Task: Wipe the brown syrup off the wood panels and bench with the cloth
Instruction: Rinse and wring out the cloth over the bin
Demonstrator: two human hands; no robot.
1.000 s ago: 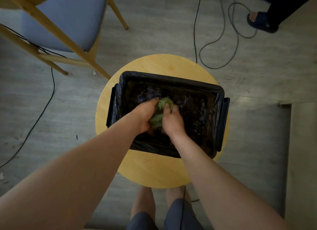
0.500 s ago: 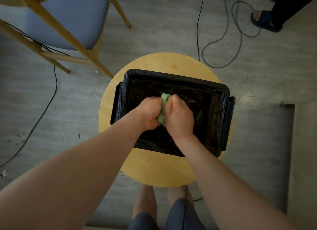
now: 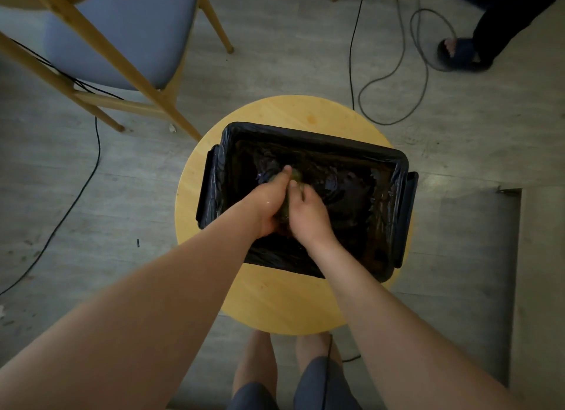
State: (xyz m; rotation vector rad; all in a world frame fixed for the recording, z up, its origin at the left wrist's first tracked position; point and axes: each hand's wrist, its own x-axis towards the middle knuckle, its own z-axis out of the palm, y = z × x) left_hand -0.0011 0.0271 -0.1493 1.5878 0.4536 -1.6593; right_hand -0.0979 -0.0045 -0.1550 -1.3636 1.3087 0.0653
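Observation:
A green cloth, wet and dark, is squeezed between both my hands over a black-lined tub. My left hand grips the cloth from the left, thumb stretched along its top. My right hand grips it from the right, fingers curled round it. Only a small strip of cloth shows between the hands. The tub stands on a round wooden stool. A faint brown stain marks the stool's far side.
A wooden chair with a blue seat stands at the back left. Black cables lie looped on the grey floor behind the stool. Another person's sandalled foot is at the back right. A low step runs along the right.
Both hands have dropped lower into the tub with the cloth. The cloth, bright green and raised half a second ago, is now darker and mostly hidden between the hands.

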